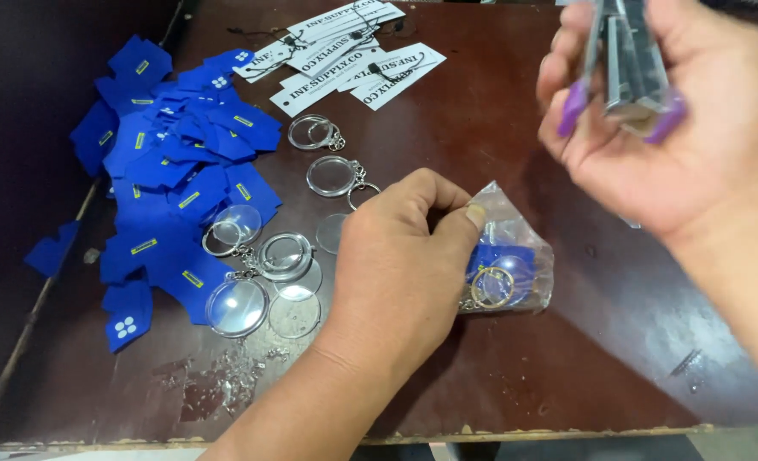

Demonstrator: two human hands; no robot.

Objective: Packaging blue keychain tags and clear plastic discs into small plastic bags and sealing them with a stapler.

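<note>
My left hand (pixel 404 256) rests near the middle of the brown table (pixel 515 358) and pinches the top of a small clear plastic bag (pixel 509 256). Inside the bag I see a blue piece and a metal key ring. My right hand (pixel 678 119) is raised at the upper right and grips a metal stapler (pixel 628 60) with purple ends. The stapler is blurred and hangs above and to the right of the bag, apart from it.
A heap of blue fabric pieces (pixel 174 162) covers the left of the table. Several clear round keychain cases with rings (pixel 259 265) lie beside it. White printed tags with strings (pixel 345 51) sit at the back. The table's front edge is chipped.
</note>
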